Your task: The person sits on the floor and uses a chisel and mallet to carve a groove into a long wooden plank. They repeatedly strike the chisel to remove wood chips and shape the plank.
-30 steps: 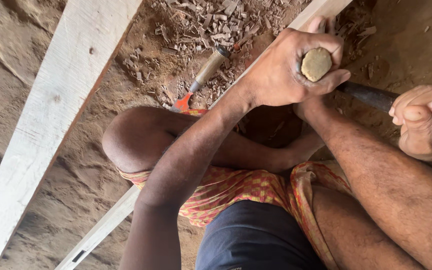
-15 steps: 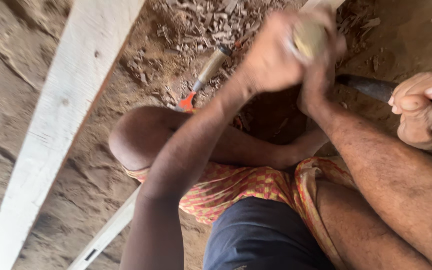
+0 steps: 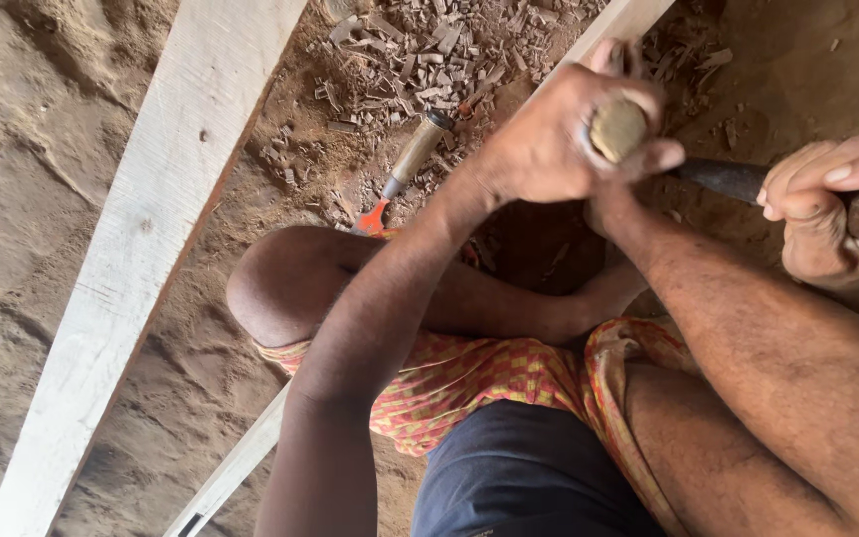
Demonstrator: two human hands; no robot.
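My left hand (image 3: 549,144) is clenched around the round wooden end of a tool handle (image 3: 616,129), held over dark soil past my folded legs. My right forearm runs up from the lower right, and my right hand (image 3: 616,204) sits just under the left, mostly hidden, clasped on the same handle. A dark metal bar (image 3: 723,179) leads from the hands to the right. At the right edge, curled digits (image 3: 822,204) rest on a dark round piece; I cannot tell if they are toes or fingers.
A chisel (image 3: 410,159) with a wooden handle and orange collar lies among wood chips (image 3: 420,60) on the ground. A broad pale plank (image 3: 141,268) crosses the left side. A narrower pale strip (image 3: 236,467) runs under my bent knee (image 3: 280,288).
Both hands rose with the handle half a second ago, blurred, and have come back down to about where they were one second ago.
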